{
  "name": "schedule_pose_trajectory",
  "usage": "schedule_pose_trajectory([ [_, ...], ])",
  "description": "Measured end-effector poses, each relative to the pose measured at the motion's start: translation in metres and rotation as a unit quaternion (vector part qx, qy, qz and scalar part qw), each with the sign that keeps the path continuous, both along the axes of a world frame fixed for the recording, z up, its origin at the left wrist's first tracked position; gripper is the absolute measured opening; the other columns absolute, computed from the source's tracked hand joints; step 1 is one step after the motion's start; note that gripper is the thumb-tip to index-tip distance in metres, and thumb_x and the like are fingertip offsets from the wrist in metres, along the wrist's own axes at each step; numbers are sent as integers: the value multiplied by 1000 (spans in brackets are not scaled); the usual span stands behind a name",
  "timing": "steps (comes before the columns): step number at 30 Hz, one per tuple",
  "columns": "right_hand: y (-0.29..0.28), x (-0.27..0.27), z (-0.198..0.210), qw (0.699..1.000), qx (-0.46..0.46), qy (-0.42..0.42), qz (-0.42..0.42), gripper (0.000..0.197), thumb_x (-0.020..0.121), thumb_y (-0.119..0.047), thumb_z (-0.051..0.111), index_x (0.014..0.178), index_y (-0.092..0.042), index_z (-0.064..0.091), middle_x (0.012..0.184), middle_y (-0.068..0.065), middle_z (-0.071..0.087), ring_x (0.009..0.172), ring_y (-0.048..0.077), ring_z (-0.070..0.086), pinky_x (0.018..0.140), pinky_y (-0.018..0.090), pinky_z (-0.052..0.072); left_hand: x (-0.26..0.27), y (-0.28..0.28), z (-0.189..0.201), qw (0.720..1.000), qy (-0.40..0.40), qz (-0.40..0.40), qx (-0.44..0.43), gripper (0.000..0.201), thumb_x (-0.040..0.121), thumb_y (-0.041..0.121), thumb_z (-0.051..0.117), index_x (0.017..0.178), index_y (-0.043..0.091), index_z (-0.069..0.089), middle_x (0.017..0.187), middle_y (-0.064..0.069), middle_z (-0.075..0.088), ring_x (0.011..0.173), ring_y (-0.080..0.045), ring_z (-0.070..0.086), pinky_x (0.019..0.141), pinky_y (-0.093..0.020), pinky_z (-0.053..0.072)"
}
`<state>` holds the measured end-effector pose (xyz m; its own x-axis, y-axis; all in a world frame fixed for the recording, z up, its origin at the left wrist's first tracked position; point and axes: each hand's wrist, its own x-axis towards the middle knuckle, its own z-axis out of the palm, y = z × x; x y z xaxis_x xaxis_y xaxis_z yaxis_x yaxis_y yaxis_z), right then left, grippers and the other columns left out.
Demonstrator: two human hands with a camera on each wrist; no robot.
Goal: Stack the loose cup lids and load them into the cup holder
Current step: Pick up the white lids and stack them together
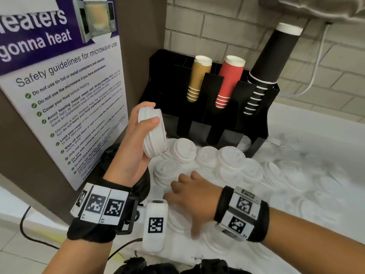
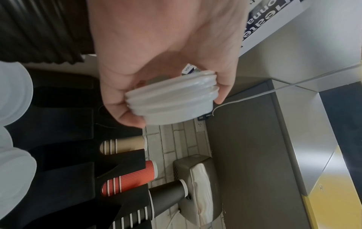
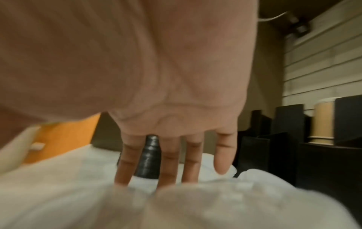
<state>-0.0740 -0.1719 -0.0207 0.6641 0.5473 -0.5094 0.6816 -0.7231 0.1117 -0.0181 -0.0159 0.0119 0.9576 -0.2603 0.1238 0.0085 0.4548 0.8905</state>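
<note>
My left hand [image 1: 136, 135] holds a short stack of white cup lids [image 1: 152, 132] on its side, thumb across the front, just left of the black cup holder [image 1: 199, 123]. The left wrist view shows that stack [image 2: 172, 99] pinched between thumb and fingers. My right hand [image 1: 189, 191] reaches palm down, fingers straight and spread, over the loose white lids [image 1: 221, 163] heaped on the counter. In the right wrist view its fingers [image 3: 168, 162] point down onto the white lids [image 3: 195, 201]. The holder's lower front slots look dark; what they contain is unclear.
Tan cups [image 1: 197, 80], red cups [image 1: 229, 84] and black cups [image 1: 266, 72] stand in the holder's upper slots. A safety poster [image 1: 65, 91] covers the wall panel at left. A stack of black lids [image 1: 143, 184] sits by my left wrist. Tiled wall lies behind.
</note>
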Motion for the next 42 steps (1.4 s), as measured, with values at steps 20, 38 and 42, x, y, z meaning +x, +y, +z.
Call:
schedule_pose_trajectory([
  [20, -43, 20, 30, 796, 554, -4, -245, 75, 68, -20, 84, 125, -32, 36, 116, -15, 45, 106, 6, 49, 88, 24, 43, 4, 4, 13, 1000, -17, 14, -9, 57, 63, 42, 67, 117, 35, 53, 101, 7, 54, 88, -11, 52, 74, -31, 45],
  [38, -28, 9, 42, 640, 728, 31, -245, 66, 77, -5, 69, 133, -31, 45, 125, 1, 53, 113, 18, 57, 85, 36, 55, -18, -24, 2, 995, 18, -98, 21, 52, 83, 41, 59, 133, 39, 49, 134, -6, 58, 121, -25, 59, 87, -37, 54],
  [42, -27, 8, 44, 641, 725, 20, -250, 66, 76, -5, 71, 130, -34, 46, 123, -1, 53, 111, 16, 58, 83, 32, 55, -19, -28, 2, 995, 17, -92, 19, 53, 82, 40, 56, 134, 37, 47, 135, -7, 56, 119, -26, 59, 87, -39, 53],
])
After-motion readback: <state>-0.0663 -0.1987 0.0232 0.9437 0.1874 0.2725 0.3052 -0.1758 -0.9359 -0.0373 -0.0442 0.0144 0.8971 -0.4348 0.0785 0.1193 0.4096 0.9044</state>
